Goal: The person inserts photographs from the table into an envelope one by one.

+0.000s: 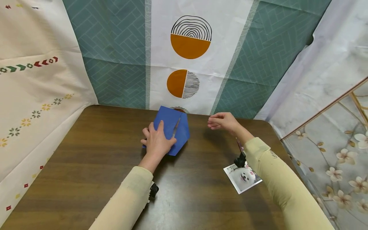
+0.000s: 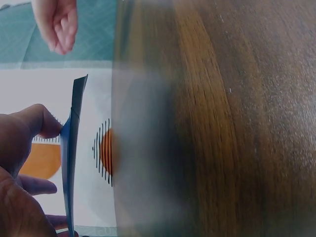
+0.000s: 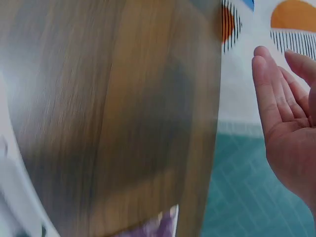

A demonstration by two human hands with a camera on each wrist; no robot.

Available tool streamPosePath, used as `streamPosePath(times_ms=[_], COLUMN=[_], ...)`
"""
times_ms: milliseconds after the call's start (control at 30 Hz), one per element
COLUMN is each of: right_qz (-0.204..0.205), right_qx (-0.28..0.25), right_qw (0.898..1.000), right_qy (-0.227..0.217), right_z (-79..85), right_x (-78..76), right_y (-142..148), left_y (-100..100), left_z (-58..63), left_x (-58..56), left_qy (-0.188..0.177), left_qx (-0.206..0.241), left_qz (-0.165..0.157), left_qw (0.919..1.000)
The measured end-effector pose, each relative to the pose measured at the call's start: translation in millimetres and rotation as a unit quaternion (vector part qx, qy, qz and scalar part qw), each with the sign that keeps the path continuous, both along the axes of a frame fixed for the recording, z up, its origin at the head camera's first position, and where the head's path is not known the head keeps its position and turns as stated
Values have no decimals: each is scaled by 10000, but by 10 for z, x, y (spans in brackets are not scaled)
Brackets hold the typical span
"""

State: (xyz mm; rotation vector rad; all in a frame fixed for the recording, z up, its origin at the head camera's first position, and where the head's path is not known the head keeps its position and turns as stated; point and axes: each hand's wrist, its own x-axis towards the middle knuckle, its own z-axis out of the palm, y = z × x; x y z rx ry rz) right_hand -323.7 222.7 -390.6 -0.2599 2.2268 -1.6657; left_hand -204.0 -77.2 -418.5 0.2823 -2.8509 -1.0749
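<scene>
A blue paper envelope (image 1: 181, 134), its flap folded out to the right and a narrow slit showing at the opening, is in my left hand (image 1: 156, 140). The thumb lies on its face near the slit, and the other fingers spread toward its left edge. The left wrist view has the envelope (image 2: 70, 163) almost edge-on, raised off the table, with the thumb against it. My right hand (image 1: 225, 122) hovers to the right, apart from the envelope. In the right wrist view its fingers (image 3: 269, 94) are fairly straight and hold nothing.
A white-bordered photo of a white dog (image 1: 241, 180) lies on the brown wooden table (image 1: 198, 191), under the right forearm. A purple picture (image 3: 153, 228) shows partly near it. Patterned cloth (image 1: 120, 38) hangs along the table's back edge, with more cloth at both sides.
</scene>
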Motion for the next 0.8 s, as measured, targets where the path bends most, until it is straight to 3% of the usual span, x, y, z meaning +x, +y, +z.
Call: streamPosePath(times_ms=[233,533,600,800], right_qz=[92,125,75,7], right_qx=[815,1886,2159,3186], right_qw=[9962,9796,9733,9371], right_qy=[309,690,782,1427], right_z=[70,88,82,39], right_x=[64,234,275,387], right_y=[414,855,940,1163], left_y=[11,10,8,8], left_z=[19,40,40,38], left_x=[8,13,14,14], left_qy=[-11,-13,-36,-68], left_qx=[25,-19,-32,-8], left_qz=[-25,-60,-64,-80], left_qw=[10000,10000,10000,9999])
